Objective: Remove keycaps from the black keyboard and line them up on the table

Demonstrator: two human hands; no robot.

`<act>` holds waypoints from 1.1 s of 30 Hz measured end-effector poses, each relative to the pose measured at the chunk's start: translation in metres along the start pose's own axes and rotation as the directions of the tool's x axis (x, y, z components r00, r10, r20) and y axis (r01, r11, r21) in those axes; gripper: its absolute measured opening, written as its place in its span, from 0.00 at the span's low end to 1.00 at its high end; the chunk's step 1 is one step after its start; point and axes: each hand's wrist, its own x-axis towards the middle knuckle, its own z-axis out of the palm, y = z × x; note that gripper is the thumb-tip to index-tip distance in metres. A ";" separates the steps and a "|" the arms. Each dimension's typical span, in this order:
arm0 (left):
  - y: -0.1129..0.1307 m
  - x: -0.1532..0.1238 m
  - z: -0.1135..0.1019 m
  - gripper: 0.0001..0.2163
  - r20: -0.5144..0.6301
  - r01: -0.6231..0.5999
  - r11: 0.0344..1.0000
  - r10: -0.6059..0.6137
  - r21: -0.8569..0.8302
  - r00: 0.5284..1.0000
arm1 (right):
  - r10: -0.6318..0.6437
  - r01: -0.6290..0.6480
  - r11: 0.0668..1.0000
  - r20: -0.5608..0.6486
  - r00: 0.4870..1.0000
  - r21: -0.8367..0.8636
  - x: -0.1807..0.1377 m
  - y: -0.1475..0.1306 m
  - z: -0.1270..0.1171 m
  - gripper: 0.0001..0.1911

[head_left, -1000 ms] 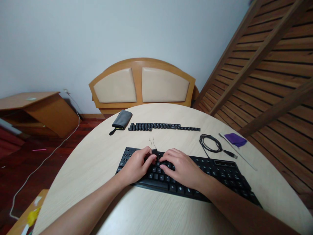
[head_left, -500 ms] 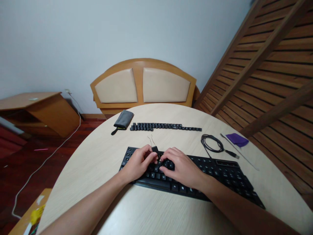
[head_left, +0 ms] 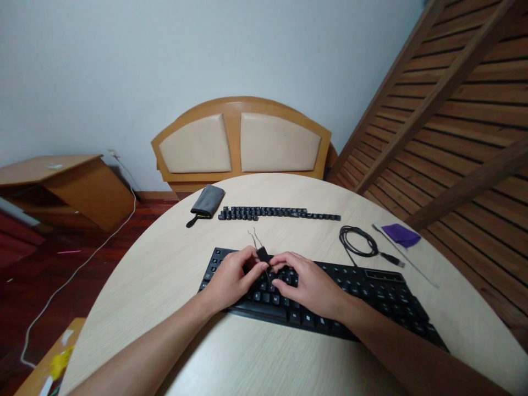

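Note:
My left hand [head_left: 237, 275] pinches the black handle of a wire keycap puller [head_left: 262, 254] between thumb and fingers. Two thin hooked wires stick up and away from the handle's far end; another wire end points down at the keys. My right hand [head_left: 303, 280] is beside the puller's lower end, thumb and index finger curved and apart over the keys. Whether its fingertips touch the wire is hard to see. Under both hands lies a black keyboard [head_left: 358, 287], with bare key sockets at its upper left. Part of its middle is hidden by my hands.
Beyond the keyboard, removed keycaps [head_left: 272, 212] lie in rows. A grey pouch [head_left: 208, 201] lies to their left. On the right are the coiled USB cable [head_left: 358, 241], a thin stick-like tool [head_left: 402, 253] and a purple cloth [head_left: 401, 235]. The table [head_left: 165, 275] has a rounded edge.
The puller's handle has shifted slightly right and its lower wire shows more clearly between my hands. My right thumb has moved a little to the right. Other things stay put.

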 end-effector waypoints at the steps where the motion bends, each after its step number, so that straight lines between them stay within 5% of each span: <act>1: 0.000 0.000 0.000 0.09 -0.007 0.001 1.000 -0.001 0.016 1.000 | 0.006 -0.006 1.000 -0.010 1.000 0.013 -0.001 0.000 0.000 0.15; 11: -0.002 -0.002 0.001 0.11 -0.016 -0.010 0.998 0.011 0.066 1.000 | 0.016 -0.015 1.000 -0.075 0.997 0.011 0.001 0.004 0.000 0.13; 20: -0.003 0.000 0.002 0.09 0.002 0.059 0.977 -0.060 -0.203 0.998 | -0.022 0.025 0.997 -0.038 0.999 0.068 0.000 0.004 -0.001 0.13; 33: -0.002 -0.004 -0.001 0.10 0.035 -0.030 0.997 0.027 0.066 0.999 | -0.058 0.057 0.998 -0.029 0.998 -0.017 -0.001 0.004 -0.002 0.04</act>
